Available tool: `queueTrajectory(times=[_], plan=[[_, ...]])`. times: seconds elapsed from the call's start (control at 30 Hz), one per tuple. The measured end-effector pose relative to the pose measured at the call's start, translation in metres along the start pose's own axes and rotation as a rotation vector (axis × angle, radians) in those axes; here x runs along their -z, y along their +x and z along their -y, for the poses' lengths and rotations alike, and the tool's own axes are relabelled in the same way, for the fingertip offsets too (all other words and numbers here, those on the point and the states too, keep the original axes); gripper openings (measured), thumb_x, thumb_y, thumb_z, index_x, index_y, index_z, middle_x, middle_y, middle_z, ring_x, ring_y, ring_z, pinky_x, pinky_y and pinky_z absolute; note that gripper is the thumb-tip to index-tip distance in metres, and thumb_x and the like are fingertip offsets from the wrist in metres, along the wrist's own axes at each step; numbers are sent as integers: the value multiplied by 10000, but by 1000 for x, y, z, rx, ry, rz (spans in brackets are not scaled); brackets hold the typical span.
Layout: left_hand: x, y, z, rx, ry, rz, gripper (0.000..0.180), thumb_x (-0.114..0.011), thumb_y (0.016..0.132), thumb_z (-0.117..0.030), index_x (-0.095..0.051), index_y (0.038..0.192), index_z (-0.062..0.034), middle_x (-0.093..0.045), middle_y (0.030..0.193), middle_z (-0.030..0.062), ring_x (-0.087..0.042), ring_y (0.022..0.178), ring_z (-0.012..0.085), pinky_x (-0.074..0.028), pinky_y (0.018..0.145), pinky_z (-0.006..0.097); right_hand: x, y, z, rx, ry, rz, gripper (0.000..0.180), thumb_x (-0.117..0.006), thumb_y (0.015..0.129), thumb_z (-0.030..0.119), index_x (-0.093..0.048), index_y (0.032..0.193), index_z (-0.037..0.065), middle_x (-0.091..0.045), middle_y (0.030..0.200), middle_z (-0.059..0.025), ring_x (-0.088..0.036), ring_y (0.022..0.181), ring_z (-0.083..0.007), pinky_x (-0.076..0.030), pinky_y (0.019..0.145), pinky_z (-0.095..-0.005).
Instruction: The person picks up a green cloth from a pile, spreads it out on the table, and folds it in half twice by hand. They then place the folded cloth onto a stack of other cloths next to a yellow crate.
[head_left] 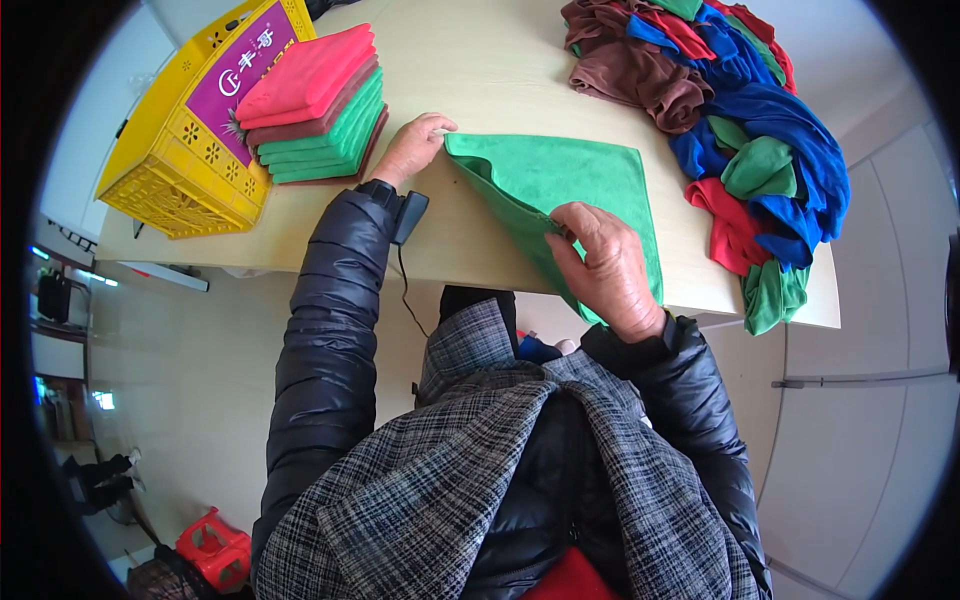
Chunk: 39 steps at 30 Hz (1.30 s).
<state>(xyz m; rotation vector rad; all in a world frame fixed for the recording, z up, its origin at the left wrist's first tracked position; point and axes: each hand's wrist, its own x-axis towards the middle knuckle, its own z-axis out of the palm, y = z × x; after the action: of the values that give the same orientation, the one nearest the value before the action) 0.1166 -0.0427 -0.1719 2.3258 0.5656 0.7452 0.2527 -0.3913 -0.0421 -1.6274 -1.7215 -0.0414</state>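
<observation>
A green cloth (600,180) lies on the table in front of me, its near part lifted and hanging past the table's front edge. At the cloth's far left corner, my left hand (415,147) pinches the tip between thumb and fingers. My right hand (607,262) grips the raised near edge, fingers curled round it. Left of my left hand stands a neat stack of folded cloths (318,115), red on top, then brown, with several green ones below.
A yellow plastic crate (180,180) with a purple panel stands left of the stack. Loose red, blue, green and brown cloths (760,130) heap up at the right, some drooping over the table (490,90) edge. A red stool (215,548) is on the floor, lower left.
</observation>
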Motion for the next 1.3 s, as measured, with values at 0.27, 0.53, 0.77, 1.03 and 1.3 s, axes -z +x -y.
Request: queueTrajectory(times=[0.27,0.53,0.77,1.03,1.3], plan=[[-3,2,3,189,-102,63,282,-566,829,41,-710,1050,-56,-701,923,98,-657,802,169,-526,764,287,15,-5,3,8,20,-17,187,-697,786,-22,-599,940,21,-632,794,-131,-654,740,-300,-517,655,-375],[-2,1,-3,148,-18,75,218,-567,813,21,-704,978,-16,-683,734,57,-647,671,147,-530,653,295,22,-12,5,12,9,-25,202,-700,791,-32,-608,965,13,-635,804,-127,-651,731,-279,-515,657,-362],[40,17,-59,377,-219,-100,132,-574,837,-25,-682,913,-20,-632,674,36,-615,543,115,-511,495,269,63,-17,-21,-107,102,-207,224,-704,845,-25,-628,1052,14,-636,849,-25,-616,762,-134,-501,680,-291],[148,50,-208,185,-260,26,154,-578,923,-107,-663,1014,-17,-600,714,-12,-579,592,59,-481,507,204,171,11,-32,-199,481,-389,99,-645,924,-7,-626,1016,25,-597,899,33,-552,857,-51,-457,812,-213],[197,38,-271,127,-437,115,216,-579,952,-127,-641,1119,-5,-624,775,-4,-605,647,61,-516,584,207,214,25,-27,-157,480,-418,67,-638,951,44,-628,1014,23,-616,913,38,-557,870,-50,-450,849,-216]])
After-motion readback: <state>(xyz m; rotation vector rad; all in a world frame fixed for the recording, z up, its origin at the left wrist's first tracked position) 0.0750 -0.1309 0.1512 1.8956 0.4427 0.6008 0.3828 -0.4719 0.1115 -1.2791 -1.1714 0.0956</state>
